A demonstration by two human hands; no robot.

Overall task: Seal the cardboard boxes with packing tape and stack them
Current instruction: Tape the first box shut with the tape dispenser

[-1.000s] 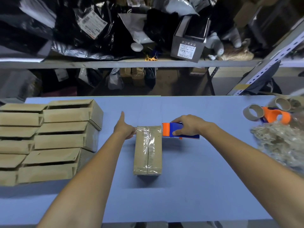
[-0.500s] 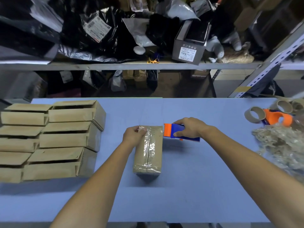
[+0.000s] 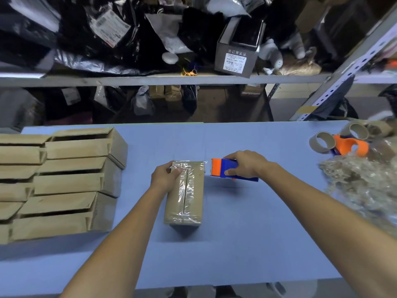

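A narrow cardboard box (image 3: 191, 203) lies lengthwise in the middle of the blue table (image 3: 247, 244), with clear tape along its top seam. My left hand (image 3: 164, 177) grips the box's far left corner, thumb on the taped top. My right hand (image 3: 247, 164) holds a blue and orange tape dispenser (image 3: 223, 170) just right of the box's far end, its orange end close to the box corner. Several unsealed cardboard boxes (image 3: 71, 181) with loose flaps stand in rows at the left.
At the right lie empty tape cores (image 3: 322, 142), a second orange dispenser (image 3: 350, 147) and a heap of crumpled clear tape (image 3: 361, 186). Behind the table a metal shelf (image 3: 150, 79) carries black bags and a grey carton (image 3: 238, 54).
My left hand moved from beside the box's far left edge onto its far corner and closed around it. My right hand with the dispenser stayed almost in place.
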